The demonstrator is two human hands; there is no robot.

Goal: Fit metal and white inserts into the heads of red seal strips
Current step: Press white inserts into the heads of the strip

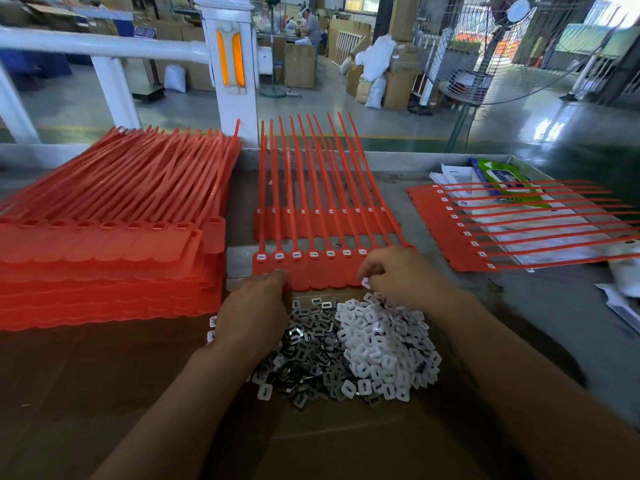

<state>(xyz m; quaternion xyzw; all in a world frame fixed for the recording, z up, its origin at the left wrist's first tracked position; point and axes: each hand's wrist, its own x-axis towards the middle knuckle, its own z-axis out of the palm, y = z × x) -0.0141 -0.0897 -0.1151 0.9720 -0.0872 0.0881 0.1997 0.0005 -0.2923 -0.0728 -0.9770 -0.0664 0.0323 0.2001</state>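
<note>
Mid-tabletop [415,209], a joined sheet of red seal strips [311,271] lying flat, heads nearest the person, tails fanning away; white showing in the head slots along the row. Under it and set a little farther back, a second sheet [301,230]. Over the front sheet's right end, the right hand [398,275], fingers [371,269] curled and pinching one white insert [366,282]. At the sheet's near left edge, the left hand [256,306], fingertips on the red plastic; pressing or gripping, cannot tell. Just below both hands, on brown cardboard [346,445], a heap of metal inserts [304,344] touching a heap of white inserts [384,351]. To the left, a tall stack of red strips [104,244]. To the right, another sheet [519,226] laid across papers [453,174] and a green packet [498,178]
</note>
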